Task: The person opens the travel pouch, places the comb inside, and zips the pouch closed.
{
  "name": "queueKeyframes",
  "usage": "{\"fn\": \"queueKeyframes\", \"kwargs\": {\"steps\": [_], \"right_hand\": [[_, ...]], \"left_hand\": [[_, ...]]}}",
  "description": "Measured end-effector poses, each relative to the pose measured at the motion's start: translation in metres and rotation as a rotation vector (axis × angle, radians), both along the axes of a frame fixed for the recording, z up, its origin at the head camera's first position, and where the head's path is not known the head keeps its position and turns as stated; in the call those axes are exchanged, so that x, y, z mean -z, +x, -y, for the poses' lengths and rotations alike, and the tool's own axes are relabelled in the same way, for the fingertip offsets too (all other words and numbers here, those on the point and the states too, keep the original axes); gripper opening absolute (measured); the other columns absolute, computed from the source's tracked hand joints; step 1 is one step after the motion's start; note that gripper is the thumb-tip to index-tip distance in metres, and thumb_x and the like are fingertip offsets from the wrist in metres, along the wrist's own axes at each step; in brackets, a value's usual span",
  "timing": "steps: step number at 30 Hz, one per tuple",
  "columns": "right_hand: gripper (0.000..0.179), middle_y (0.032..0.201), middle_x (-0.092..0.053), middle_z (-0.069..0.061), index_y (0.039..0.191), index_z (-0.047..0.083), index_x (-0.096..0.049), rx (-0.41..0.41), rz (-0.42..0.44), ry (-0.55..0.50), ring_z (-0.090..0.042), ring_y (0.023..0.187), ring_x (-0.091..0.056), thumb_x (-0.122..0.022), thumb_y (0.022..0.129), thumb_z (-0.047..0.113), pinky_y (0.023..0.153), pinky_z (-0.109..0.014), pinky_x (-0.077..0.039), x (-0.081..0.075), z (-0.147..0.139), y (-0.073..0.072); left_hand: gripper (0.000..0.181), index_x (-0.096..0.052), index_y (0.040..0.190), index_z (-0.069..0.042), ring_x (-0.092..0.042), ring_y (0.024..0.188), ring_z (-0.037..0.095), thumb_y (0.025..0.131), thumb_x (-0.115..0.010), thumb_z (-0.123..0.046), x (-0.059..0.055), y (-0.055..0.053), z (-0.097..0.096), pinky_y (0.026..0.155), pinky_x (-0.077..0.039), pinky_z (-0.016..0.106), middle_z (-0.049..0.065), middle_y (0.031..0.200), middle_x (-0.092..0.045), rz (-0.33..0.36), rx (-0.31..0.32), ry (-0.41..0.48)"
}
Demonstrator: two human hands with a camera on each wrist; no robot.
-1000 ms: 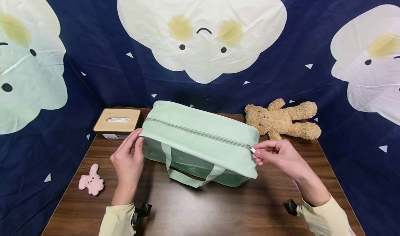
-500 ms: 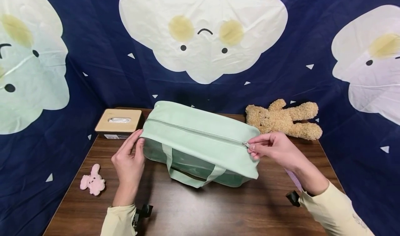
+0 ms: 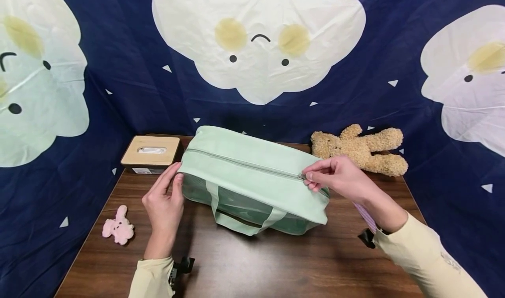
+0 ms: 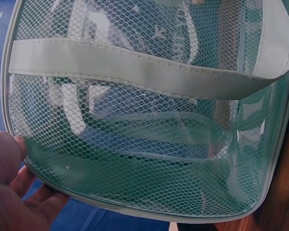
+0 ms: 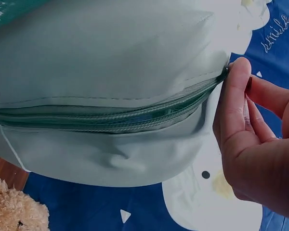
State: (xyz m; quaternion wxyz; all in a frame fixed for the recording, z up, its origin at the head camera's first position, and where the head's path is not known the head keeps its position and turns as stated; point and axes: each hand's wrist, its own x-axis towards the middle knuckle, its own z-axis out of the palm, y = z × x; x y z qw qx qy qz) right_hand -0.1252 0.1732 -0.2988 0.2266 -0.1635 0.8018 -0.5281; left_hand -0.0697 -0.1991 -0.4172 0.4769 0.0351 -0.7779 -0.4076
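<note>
A mint-green bag (image 3: 252, 157) with a mesh front stands on the table, its zipper (image 3: 240, 162) running along the top. My right hand (image 3: 339, 179) pinches the zipper pull (image 3: 302, 176) near the bag's right end. Behind the pull, the zipper teeth (image 5: 135, 115) are parted in the right wrist view. My left hand (image 3: 163, 201) grips the bag's left edge, thumb on the front side and fingers around the end. The carrying handle (image 4: 135, 72) hangs across the mesh (image 4: 149, 130) in the left wrist view.
A tissue box (image 3: 151, 151) with a wooden lid stands at the back left. A pink plush toy (image 3: 119, 225) lies on the left of the wooden table (image 3: 256, 267). A teddy bear (image 3: 363, 149) lies at the back right, beside the blue cloth backdrop (image 3: 276, 118).
My right hand has drawn the zipper pull leftward from the bag's right end, opening a short stretch of zipper. My left hand keeps its grip on the left end.
</note>
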Motion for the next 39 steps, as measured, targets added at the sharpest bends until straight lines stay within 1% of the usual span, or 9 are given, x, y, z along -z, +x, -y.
{"fn": "queueKeyframes", "kwargs": {"steps": [8, 17, 23, 30, 34, 39], "right_hand": [[0.027, 0.094, -0.075, -0.017, 0.120, -0.022, -0.062, -0.024, 0.054, -0.002, -0.010, 0.077, -0.071, -0.057, 0.101, -0.004, 0.076, -0.028, -0.061, -0.007, 0.013, -0.009], [0.023, 0.091, -0.076, -0.016, 0.116, -0.016, -0.068, -0.017, 0.028, 0.078, -0.013, 0.074, -0.072, -0.061, 0.101, 0.000, 0.074, -0.029, -0.061, -0.009, 0.031, -0.015], [0.022, 0.090, -0.076, -0.014, 0.114, -0.014, -0.070, -0.046, 0.009, 0.108, -0.013, 0.074, -0.072, -0.062, 0.101, 0.002, 0.073, -0.030, -0.062, -0.011, 0.045, -0.020], [0.019, 0.086, -0.076, -0.014, 0.109, -0.015, -0.072, -0.097, -0.033, 0.110, -0.012, 0.070, -0.071, -0.064, 0.099, 0.000, 0.071, -0.030, -0.062, -0.014, 0.060, -0.028], [0.018, 0.087, -0.076, -0.014, 0.110, -0.013, -0.072, -0.120, -0.027, 0.137, -0.012, 0.071, -0.071, -0.065, 0.099, 0.000, 0.072, -0.030, -0.061, -0.018, 0.068, -0.031], [0.017, 0.085, -0.076, -0.013, 0.109, -0.014, -0.072, -0.124, 0.006, 0.126, -0.012, 0.070, -0.070, -0.064, 0.099, -0.002, 0.072, -0.031, -0.062, -0.020, 0.079, -0.033]], "left_hand": [[0.024, -0.079, 0.114, -0.003, -0.063, 0.111, -0.008, 0.090, -0.077, 0.000, 0.000, 0.000, 0.000, 0.096, -0.045, 0.008, 0.014, 0.115, -0.077, -0.006, 0.001, 0.002], [0.024, -0.079, 0.114, -0.003, -0.063, 0.111, -0.009, 0.091, -0.077, 0.000, 0.000, 0.000, 0.000, 0.096, -0.045, 0.008, 0.014, 0.115, -0.077, -0.006, 0.001, 0.007], [0.023, -0.079, 0.114, -0.003, -0.063, 0.111, -0.008, 0.091, -0.076, -0.001, 0.000, 0.000, -0.001, 0.096, -0.045, 0.009, 0.014, 0.115, -0.077, 0.000, -0.001, 0.015], [0.022, -0.079, 0.114, -0.003, -0.064, 0.111, -0.007, 0.092, -0.075, -0.001, 0.002, 0.000, -0.001, 0.096, -0.046, 0.009, 0.013, 0.115, -0.077, 0.000, 0.004, 0.015], [0.022, -0.079, 0.113, -0.002, -0.063, 0.111, -0.009, 0.092, -0.075, 0.000, 0.002, 0.000, 0.000, 0.096, -0.045, 0.009, 0.013, 0.114, -0.077, -0.003, 0.000, 0.018], [0.022, -0.079, 0.113, -0.003, -0.063, 0.111, -0.010, 0.092, -0.076, 0.000, 0.002, 0.001, 0.000, 0.096, -0.046, 0.009, 0.013, 0.114, -0.077, 0.002, -0.003, 0.026]]}}
